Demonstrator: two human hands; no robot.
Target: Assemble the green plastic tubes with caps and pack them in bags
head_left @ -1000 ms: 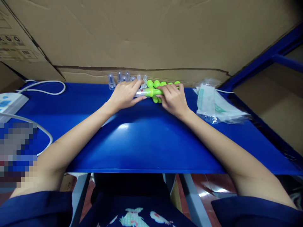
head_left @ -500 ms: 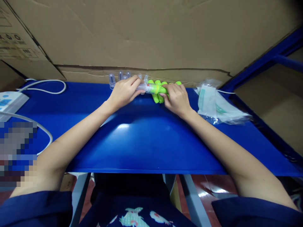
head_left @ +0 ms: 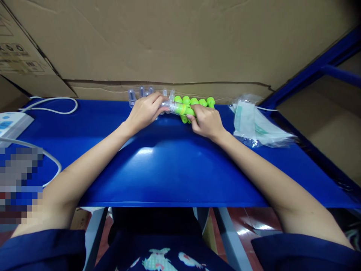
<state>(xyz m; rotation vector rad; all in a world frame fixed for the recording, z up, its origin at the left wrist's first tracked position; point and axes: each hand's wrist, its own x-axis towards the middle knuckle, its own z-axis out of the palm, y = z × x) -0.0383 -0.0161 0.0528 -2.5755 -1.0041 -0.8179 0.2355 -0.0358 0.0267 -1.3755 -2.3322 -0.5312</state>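
Head view: by the green pieces (head_left: 202, 102), my left hand (head_left: 145, 111) clamps the clear tube (head_left: 170, 105), right hand (head_left: 208, 121) its green end (head_left: 189, 110); likely light, stiff, best held at both ends.

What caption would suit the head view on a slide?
Left hand and right hand hold a clear-and-green tube over a blue table.
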